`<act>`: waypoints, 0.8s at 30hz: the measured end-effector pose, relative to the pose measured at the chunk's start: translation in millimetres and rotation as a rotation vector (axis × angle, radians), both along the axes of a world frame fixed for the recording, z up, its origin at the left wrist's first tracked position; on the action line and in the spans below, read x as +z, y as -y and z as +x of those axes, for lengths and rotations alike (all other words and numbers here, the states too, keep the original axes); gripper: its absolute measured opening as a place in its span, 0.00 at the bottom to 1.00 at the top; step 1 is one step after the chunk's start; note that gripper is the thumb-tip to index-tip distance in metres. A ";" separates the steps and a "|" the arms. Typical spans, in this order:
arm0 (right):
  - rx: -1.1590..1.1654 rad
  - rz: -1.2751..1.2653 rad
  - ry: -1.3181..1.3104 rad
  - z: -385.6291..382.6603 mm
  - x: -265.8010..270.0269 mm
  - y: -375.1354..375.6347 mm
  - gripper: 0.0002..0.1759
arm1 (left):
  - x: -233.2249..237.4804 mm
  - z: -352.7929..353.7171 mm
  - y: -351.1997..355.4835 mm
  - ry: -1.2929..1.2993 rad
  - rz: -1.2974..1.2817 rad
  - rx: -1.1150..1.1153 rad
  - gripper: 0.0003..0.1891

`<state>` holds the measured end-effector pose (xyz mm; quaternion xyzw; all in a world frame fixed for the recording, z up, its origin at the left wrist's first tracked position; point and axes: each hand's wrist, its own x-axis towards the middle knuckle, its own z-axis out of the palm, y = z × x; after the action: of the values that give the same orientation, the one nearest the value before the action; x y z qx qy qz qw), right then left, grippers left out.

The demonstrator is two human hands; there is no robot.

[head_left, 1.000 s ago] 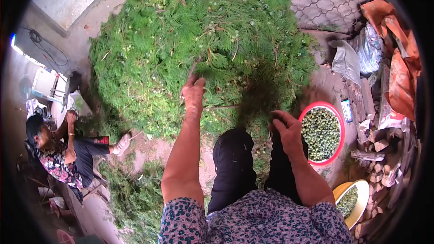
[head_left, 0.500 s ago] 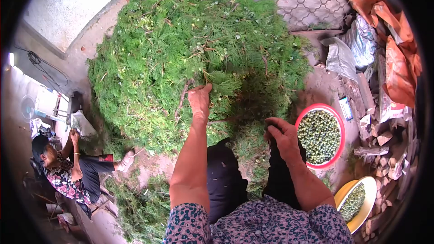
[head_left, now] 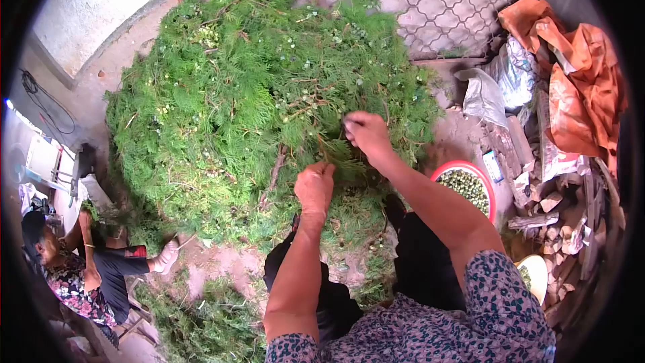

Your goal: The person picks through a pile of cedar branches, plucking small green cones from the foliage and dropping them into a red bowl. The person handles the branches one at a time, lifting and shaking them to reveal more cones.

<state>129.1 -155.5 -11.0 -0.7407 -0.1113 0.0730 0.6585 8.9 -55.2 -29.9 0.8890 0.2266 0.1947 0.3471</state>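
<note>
A big heap of green conifer branches dotted with pale round cones lies in front of me. My left hand is closed at the heap's near side, on the stem end of a leafy conifer sprig. Above and to the right of it, my right hand has its fingers pinched together at the foliage; whatever they grip is too small to tell. A red-rimmed basin of small green cones stands to the right, partly behind my right forearm.
A yellow basin with more green cones sits at lower right. Firewood, sacks and an orange tarp line the right side. At left, another person sits holding greenery. More cut branches lie at lower left.
My right hand has moved from beside the red basin up and left to the foliage. My left hand has come nearer to me with the sprig. The other person's hands have lowered.
</note>
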 end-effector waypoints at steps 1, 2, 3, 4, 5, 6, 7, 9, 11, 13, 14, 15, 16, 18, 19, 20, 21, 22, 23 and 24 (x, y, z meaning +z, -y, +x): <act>-0.069 -0.052 0.132 19.7 -12.6 -20.3 0.07 | -1.4 0.2 -0.5 0.003 0.000 0.000 0.08; -0.156 -0.163 0.296 31.4 -9.0 -36.2 0.06 | -3.8 2.0 -1.1 0.040 0.093 -0.045 0.08; -0.246 -0.275 0.462 41.9 -5.9 -51.2 0.06 | -4.8 5.4 -2.1 0.078 0.187 -0.091 0.07; -0.322 -0.414 0.384 45.5 4.8 -63.3 0.10 | 0.8 6.2 -2.6 0.014 0.143 -0.121 0.08; -0.291 -0.542 0.264 50.1 13.6 -72.6 0.14 | 4.3 7.6 -4.9 0.015 0.145 -0.123 0.08; -0.253 -0.656 0.186 57.4 14.4 -80.1 0.16 | 6.8 9.0 -8.2 -0.025 0.147 -0.173 0.08; -0.212 -0.768 0.105 61.2 18.2 -86.4 0.18 | 10.0 10.4 -12.0 -0.067 0.150 -0.222 0.08; -0.240 -0.773 0.126 59.4 21.8 -94.5 0.19 | 12.1 14.3 -27.9 -0.083 0.169 -0.246 0.09; -0.272 -0.779 0.141 63.2 17.5 -99.1 0.19 | 5.1 17.2 -51.6 0.100 0.229 -0.226 0.09; -0.229 -0.730 0.108 74.4 0.7 -105.2 0.17 | -1.4 17.5 -70.2 0.077 0.058 -0.114 0.11; -0.256 -0.696 0.053 76.9 -2.7 -107.5 0.15 | -5.6 17.1 -79.2 0.091 0.276 0.047 0.14; -0.258 -0.696 0.051 81.8 -5.1 -105.6 0.15 | -12.1 18.2 -86.2 0.107 0.493 0.207 0.17; -0.188 -0.599 0.022 86.2 -4.5 -98.5 0.15 | -29.4 17.6 -89.8 0.018 0.404 0.262 0.22; -0.127 -0.521 0.025 85.3 7.9 -84.2 0.14 | -35.8 16.0 -99.1 -0.199 0.214 0.177 0.22; -0.088 -0.431 0.054 88.9 6.9 -76.1 0.13 | -39.7 16.2 -101.4 -0.411 0.022 0.084 0.22; -0.064 -0.352 0.071 90.1 10.2 -66.8 0.12 | -49.6 16.0 -100.8 -0.327 0.064 0.082 0.20; -0.040 -0.272 0.084 91.0 13.4 -57.2 0.11 | -56.9 15.9 -103.0 -0.326 0.062 0.083 0.20; -0.013 -0.256 0.022 87.8 30.6 -46.8 0.10 | -59.8 16.7 -104.5 -0.242 -0.032 0.095 0.18; 0.014 -0.242 -0.037 87.4 47.1 -35.8 0.10 | -58.1 18.5 -104.1 -0.156 -0.129 0.106 0.16; 0.046 -0.267 -0.004 96.9 51.2 -23.5 0.11 | -54.9 19.4 -104.0 -0.151 -0.133 0.107 0.16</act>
<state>226.0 -132.0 40.2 -0.8188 -0.1163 0.1036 0.5525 28.3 48.8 -84.8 0.8629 0.3116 0.1298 0.3762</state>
